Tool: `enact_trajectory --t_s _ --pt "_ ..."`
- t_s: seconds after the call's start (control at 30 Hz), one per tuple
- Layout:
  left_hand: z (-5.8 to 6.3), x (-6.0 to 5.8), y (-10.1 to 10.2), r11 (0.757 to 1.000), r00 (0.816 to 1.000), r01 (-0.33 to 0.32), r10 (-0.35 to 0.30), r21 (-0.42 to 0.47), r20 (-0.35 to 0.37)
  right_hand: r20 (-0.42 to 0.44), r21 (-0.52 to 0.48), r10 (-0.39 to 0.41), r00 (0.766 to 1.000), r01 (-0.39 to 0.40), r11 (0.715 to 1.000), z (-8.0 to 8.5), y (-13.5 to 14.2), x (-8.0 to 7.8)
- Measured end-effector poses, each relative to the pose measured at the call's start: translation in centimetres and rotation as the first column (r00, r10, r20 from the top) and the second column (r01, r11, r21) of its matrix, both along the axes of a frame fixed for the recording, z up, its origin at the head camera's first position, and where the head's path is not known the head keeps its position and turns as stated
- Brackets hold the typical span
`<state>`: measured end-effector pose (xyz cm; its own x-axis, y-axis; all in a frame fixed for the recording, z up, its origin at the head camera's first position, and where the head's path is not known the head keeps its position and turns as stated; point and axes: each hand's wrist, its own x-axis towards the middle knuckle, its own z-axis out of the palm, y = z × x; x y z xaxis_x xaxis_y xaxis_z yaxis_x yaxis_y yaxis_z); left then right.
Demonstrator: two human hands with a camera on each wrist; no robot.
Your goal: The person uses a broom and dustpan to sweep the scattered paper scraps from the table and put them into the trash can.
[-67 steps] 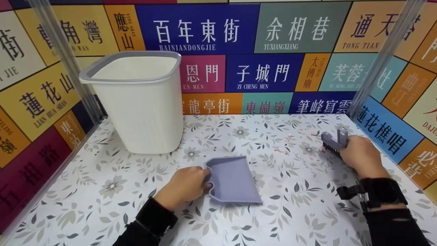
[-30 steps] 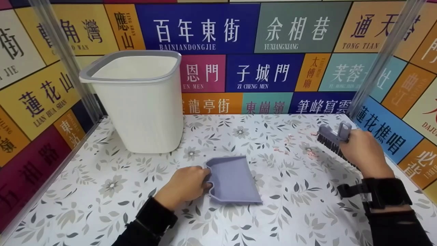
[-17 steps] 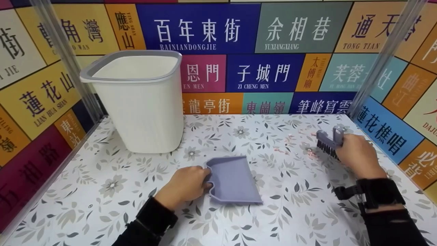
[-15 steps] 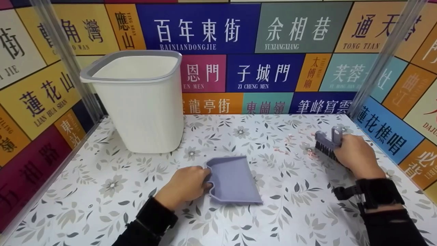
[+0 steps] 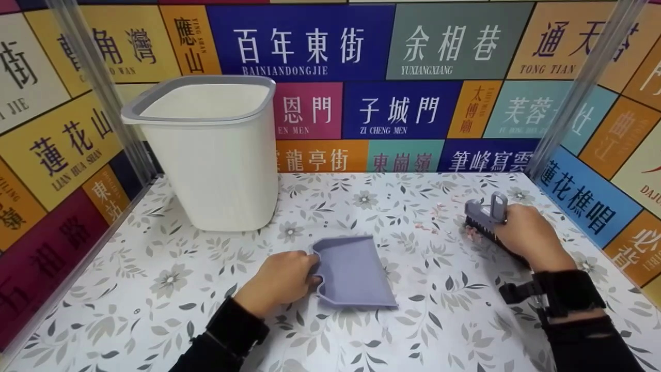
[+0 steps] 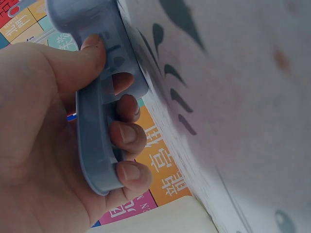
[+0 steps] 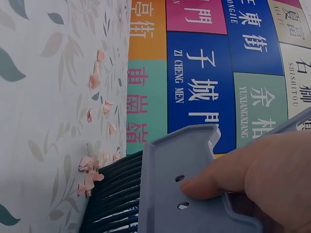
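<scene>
A grey-purple dustpan (image 5: 353,274) lies on the tabletop with its wide edge facing right. My left hand (image 5: 279,279) grips its handle; in the left wrist view the fingers curl round the handle (image 6: 95,141) with the thumb on top. On the right, my right hand (image 5: 532,235) holds a small grey-purple hand brush (image 5: 485,211) with dark bristles (image 7: 114,194). Pink paper-like scraps (image 7: 90,174) lie against the bristle tips in the right wrist view. More pink scraps (image 5: 426,227) are scattered to the left of the brush.
A tall white bin (image 5: 217,175) with a grey rim stands at the back left. The table (image 5: 170,320) has a white cover with leaf and flower print. Panels with coloured street-sign patterns (image 5: 299,41) enclose the back and both sides.
My right hand has moved the brush left and slightly toward me, lowering it from a lifted position so the bristles meet the pink scraps. The left hand and dustpan have stayed still.
</scene>
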<state>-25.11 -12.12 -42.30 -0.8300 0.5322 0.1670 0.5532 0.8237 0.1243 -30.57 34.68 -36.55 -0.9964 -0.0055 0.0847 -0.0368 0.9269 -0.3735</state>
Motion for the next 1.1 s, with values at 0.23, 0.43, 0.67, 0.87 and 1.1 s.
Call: enact_trajectory --t_s 0.23,0.43,0.67,0.87,1.1 --pt "0.0 0.0 0.0 1.000 1.000 -0.001 0.001 -0.006 -0.002 0.043 -0.024 0.007 0.999 -0.006 1.000 0.3 -0.9 0.2" --pt "0.0 0.0 0.0 1.000 1.000 -0.001 0.001 -0.002 0.006 0.052 -0.046 0.030 0.998 -0.028 0.999 0.5 -1.4 0.4" --pt "0.1 0.1 0.1 1.000 1.000 -0.014 0.014 -0.001 0.024 0.028 -0.021 0.059 0.998 -0.059 0.998 0.7 -2.2 0.6" --pt "0.1 0.0 0.0 1.000 1.000 -0.011 0.011 -0.002 0.029 0.015 -0.019 0.083 0.996 -0.082 0.996 1.1 -2.8 0.8" --pt "0.0 0.1 -0.1 1.000 1.000 0.010 -0.010 0.018 -0.002 -0.032 -0.091 0.121 0.992 -0.123 0.988 1.7 -2.9 1.1"
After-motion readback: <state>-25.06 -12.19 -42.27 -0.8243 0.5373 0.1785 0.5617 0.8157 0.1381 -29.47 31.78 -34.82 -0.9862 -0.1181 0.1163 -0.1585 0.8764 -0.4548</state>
